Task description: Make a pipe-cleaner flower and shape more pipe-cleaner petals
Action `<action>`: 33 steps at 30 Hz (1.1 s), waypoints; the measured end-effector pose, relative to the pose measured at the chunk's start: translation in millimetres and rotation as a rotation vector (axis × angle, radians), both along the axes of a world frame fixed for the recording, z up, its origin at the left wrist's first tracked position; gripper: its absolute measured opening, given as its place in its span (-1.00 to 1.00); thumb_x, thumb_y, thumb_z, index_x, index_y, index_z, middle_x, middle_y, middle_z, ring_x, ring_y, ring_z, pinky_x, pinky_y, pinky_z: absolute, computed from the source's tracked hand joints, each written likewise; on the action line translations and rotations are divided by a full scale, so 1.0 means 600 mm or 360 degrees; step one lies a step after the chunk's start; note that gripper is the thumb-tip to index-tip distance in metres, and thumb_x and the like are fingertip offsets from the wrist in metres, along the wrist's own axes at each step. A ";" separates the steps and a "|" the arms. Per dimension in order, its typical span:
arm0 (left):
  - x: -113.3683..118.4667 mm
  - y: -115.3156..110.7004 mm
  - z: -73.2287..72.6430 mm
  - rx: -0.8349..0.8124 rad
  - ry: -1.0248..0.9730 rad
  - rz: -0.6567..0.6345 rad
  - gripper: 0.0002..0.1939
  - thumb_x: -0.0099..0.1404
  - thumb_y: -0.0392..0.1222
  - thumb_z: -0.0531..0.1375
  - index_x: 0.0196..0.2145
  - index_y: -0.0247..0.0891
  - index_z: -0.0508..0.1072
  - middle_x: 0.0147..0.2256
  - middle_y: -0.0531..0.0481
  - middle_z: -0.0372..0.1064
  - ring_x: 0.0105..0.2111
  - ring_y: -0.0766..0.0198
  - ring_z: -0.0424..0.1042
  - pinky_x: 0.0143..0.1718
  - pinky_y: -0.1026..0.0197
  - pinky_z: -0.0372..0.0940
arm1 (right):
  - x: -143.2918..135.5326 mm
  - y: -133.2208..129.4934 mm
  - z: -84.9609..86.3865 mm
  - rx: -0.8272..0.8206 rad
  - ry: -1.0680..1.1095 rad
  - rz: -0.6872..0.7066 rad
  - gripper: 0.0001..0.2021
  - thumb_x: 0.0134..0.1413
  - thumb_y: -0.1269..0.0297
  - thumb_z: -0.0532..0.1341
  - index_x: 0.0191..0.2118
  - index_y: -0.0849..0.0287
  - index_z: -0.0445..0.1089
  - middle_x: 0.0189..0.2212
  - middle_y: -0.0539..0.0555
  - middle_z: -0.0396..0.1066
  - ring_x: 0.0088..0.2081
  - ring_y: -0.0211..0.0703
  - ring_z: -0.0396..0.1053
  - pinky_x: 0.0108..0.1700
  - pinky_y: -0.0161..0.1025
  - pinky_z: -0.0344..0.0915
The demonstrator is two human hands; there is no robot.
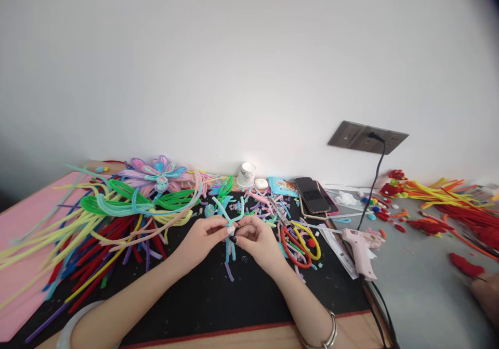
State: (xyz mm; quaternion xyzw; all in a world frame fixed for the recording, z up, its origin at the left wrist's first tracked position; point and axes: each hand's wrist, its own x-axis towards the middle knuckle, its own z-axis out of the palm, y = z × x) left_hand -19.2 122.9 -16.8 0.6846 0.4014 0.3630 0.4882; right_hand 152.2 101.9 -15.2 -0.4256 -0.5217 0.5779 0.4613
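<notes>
Bare forearms (146,292) leading to left hand (208,237) and right hand (259,242), fingers of both pinching light-blue fuzzy stems (222,210); right of these, a pale-pink plastic glue gun (359,253).

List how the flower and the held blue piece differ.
The flower is broad with petals; the blue piece is narrow with splayed ends.
The flower mixes purple, pink and blue; the blue piece looks mainly blue.
The flower sits unheld; left hand and right hand hold the blue piece.
Both show light blue.
</notes>
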 end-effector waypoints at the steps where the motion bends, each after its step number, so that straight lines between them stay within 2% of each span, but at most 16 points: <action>1: 0.000 0.000 0.001 -0.0001 -0.0001 -0.0002 -0.72 0.23 -0.03 0.12 -0.43 -0.30 0.47 -0.42 0.02 0.33 -0.34 0.26 0.28 -0.28 0.25 0.19 | -0.001 -0.001 0.000 -0.0001 -0.0016 0.0003 -0.77 -0.19 0.39 0.29 -0.34 0.19 0.25 -0.59 -0.11 0.33 -0.56 -0.37 0.23 -0.47 -0.38 0.11; 9: 0.001 0.000 0.007 0.0031 0.0084 0.0038 -0.68 0.23 -0.01 0.10 -0.51 -0.30 0.42 -0.53 0.07 0.22 -0.44 0.30 0.22 -0.37 0.28 0.16 | -0.001 -0.004 0.004 0.0064 -0.0131 0.0069 -0.78 -0.16 0.49 0.18 -0.28 0.19 0.27 -0.57 -0.13 0.29 -0.54 -0.34 0.28 -0.44 -0.35 0.18; 16: 0.001 0.000 0.011 0.0082 0.0100 0.0098 -0.66 0.22 -0.02 0.10 -0.56 -0.30 0.40 -0.54 0.07 0.21 -0.46 0.31 0.21 -0.40 0.28 0.16 | 0.002 0.000 0.003 -0.0016 -0.0062 0.0064 -0.80 -0.15 0.43 0.21 -0.29 0.21 0.33 -0.60 -0.13 0.26 -0.54 -0.35 0.24 -0.42 -0.35 0.19; 19: -0.001 0.000 0.010 0.0156 0.0103 0.0058 -0.66 0.24 -0.03 0.09 -0.55 -0.30 0.41 -0.52 0.06 0.21 -0.44 0.31 0.21 -0.38 0.28 0.15 | 0.003 0.000 0.002 -0.0021 -0.0025 0.0087 -0.84 -0.10 0.34 0.25 -0.31 0.22 0.33 -0.56 -0.09 0.27 -0.51 -0.34 0.22 -0.43 -0.35 0.16; 24: -0.002 -0.001 0.008 0.0161 0.0099 -0.0093 -0.65 0.25 -0.04 0.08 -0.58 -0.30 0.38 -0.53 0.08 0.14 -0.46 0.33 0.18 -0.39 0.29 0.14 | 0.007 0.002 0.002 0.0096 -0.0005 -0.0011 -0.79 -0.10 0.21 0.30 -0.33 0.18 0.33 -0.49 -0.04 0.27 -0.49 -0.33 0.20 -0.45 -0.36 0.18; 29: 0.003 -0.005 0.006 0.0075 0.0159 -0.0195 -0.65 0.25 -0.05 0.09 -0.59 -0.32 0.33 -0.55 0.11 0.09 -0.50 0.37 0.14 -0.45 0.30 0.09 | 0.009 0.001 0.003 0.0207 -0.0129 -0.0054 -0.83 -0.10 0.23 0.30 -0.38 0.18 0.36 -0.54 -0.06 0.23 -0.49 -0.31 0.18 -0.43 -0.34 0.16; 33: 0.006 -0.008 0.008 0.0107 0.0191 -0.0181 -0.67 0.26 -0.07 0.07 -0.58 -0.31 0.29 -0.54 0.11 0.08 -0.49 0.37 0.13 -0.45 0.31 0.08 | 0.008 0.002 0.004 0.0235 -0.0130 -0.0107 -0.87 -0.10 0.25 0.28 -0.47 0.18 0.34 -0.57 -0.06 0.24 -0.52 -0.30 0.18 -0.45 -0.33 0.13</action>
